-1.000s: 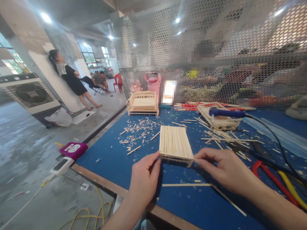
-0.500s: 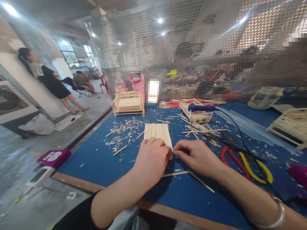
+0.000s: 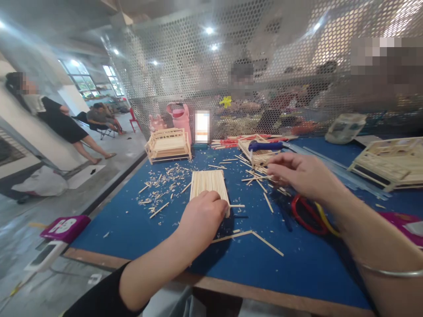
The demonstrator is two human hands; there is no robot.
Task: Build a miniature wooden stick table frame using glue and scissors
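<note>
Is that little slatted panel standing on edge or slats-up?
Slats-up: the slatted panel presents its broad face upward, with the left hand over part of its near end.

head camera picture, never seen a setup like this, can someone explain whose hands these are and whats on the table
This isn't a machine: the two bare hands belong to a person wearing a camera on their head, looking forward and down. The left hand holds the near end of a flat panel of pale sticks, and a thin stick juts out beside it. The right hand is raised near some loose sticks; whether it holds anything is unclear. On the blue table are wood scraps, a small bench-like stick model, a red handle and a yellow handle. A blue-handled tool appears to rest on another stick frame.
</note>
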